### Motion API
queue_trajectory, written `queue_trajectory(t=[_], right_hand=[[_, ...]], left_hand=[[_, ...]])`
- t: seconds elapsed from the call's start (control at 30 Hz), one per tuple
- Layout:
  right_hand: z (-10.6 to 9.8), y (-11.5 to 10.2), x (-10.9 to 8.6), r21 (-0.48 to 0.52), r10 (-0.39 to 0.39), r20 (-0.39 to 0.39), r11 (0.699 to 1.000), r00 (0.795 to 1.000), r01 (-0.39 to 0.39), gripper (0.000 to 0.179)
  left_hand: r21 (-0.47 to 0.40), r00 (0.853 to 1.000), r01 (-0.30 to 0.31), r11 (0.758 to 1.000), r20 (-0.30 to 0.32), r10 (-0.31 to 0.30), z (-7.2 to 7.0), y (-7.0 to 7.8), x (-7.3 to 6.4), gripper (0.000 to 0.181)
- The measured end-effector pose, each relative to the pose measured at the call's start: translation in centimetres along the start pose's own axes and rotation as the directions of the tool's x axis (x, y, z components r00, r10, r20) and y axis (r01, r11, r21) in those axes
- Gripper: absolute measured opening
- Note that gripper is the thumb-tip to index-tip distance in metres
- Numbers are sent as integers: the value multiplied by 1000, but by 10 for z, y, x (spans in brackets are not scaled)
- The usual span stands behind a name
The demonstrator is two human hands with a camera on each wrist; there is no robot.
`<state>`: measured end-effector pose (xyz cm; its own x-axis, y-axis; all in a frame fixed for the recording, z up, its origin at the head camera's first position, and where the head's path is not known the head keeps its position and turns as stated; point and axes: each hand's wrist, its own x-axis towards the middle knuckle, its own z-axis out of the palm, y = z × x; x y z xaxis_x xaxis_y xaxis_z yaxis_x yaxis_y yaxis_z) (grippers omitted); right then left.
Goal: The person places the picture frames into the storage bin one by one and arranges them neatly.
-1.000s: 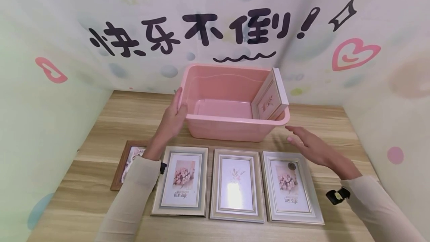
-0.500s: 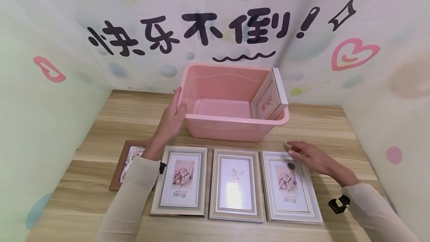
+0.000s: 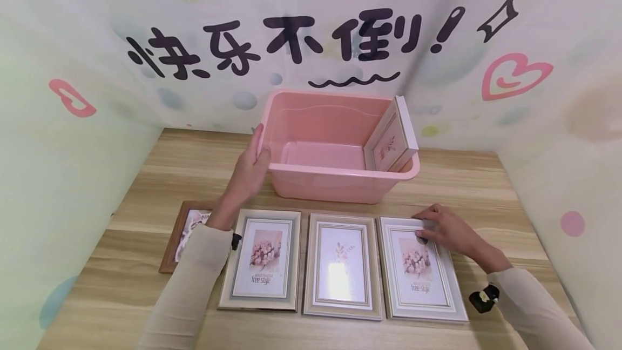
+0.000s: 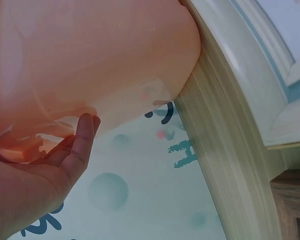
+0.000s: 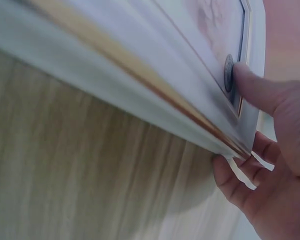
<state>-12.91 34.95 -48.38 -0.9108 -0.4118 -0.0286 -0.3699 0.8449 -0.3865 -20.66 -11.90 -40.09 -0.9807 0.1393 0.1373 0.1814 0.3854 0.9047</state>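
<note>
My left hand (image 3: 249, 174) grips the left rim of a pink plastic bin (image 3: 330, 185), thumb at the inside; in the left wrist view its fingers (image 4: 82, 145) curl beneath the rim. Inside the bin, a white picture frame (image 3: 391, 142) leans upright against the right wall. My right hand (image 3: 452, 231) pinches the far edge of the rightmost silver picture frame (image 3: 421, 312), which lies face up on the table. In the right wrist view its thumb (image 5: 257, 92) is on the front by a round dark sticker (image 5: 228, 72), with the other fingers curled at the edge.
Left of that frame lie a champagne-coloured frame (image 3: 342, 312) and another silver frame (image 3: 262, 304) in a row. A brown wooden frame (image 3: 170, 253) is partly covered by my left sleeve. Printed cloth walls (image 3: 534, 139) enclose the wood-grain table (image 3: 131, 220).
My right hand has come down from beside the bin's right end onto the rightmost frame's far edge and taken hold of it. The left hand has stayed on the bin.
</note>
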Motion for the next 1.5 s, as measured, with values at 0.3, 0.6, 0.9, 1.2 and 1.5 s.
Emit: queue_trajectory(t=[0.3, 0.6, 0.9, 1.2, 1.5], right_hand=[[1, -5, -3, -45, -22, -17, 999, 1000, 21, 26], [-21, -7, -7, 116, -16, -4, 993, 1000, 16, 22], [-52, -12, -4, 276, -17, 62, 961, 998, -1, 31], [-74, -18, -3, 392, -69, 116, 920, 991, 18, 18], [-95, -30, -8, 472, -135, 185, 881, 973, 33, 21]], left_hand=[[4, 1000, 12, 1000, 10, -12, 2, 1, 0, 63], [11, 1000, 21, 1000, 17, -21, 2, 2, -1, 63], [15, 1000, 28, 999, 10, -28, 1, 1, -1, 62], [9, 999, 42, 999, 18, -42, 0, 2, 0, 62], [5, 1000, 18, 1000, 4, -18, 0, 2, 0, 63]])
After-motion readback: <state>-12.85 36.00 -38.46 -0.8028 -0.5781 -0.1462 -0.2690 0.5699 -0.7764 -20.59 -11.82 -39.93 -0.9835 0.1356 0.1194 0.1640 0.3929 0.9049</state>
